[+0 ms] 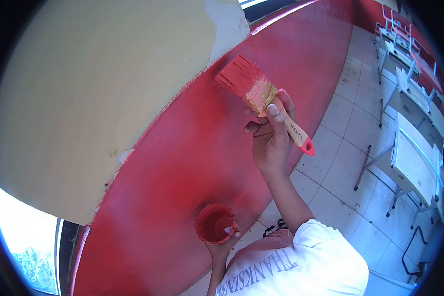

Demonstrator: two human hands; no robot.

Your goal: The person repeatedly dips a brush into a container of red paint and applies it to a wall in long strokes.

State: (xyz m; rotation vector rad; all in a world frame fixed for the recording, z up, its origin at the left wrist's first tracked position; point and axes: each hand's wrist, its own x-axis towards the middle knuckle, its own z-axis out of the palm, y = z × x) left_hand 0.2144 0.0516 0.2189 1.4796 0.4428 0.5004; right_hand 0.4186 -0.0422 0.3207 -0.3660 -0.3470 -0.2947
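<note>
Cream-painted wall fills the upper left, meeting a broad red-painted section along a ragged edge with flaked patches, and the red coat looks uneven, brighter in some places than others. Pale tiled floor runs down the right, where a row of metal-legged desks stands, a thin light-blue rod lying across the nearest. Bright window shows at lower left. Below, the person wears a white T-shirt with dark lettering. Of the two hands, the right is raised before the red section, pinching a flat paintbrush by its wooden handle between thumb and fingers; the left, lower down, curls around the underside of a red-coated paint pot, its mouth facing the camera. Red paint covers the brush's bristles, which point up and left; whether they touch the wall cannot be told. Its handle reads "HANZA" and ends in a red tip.
</note>
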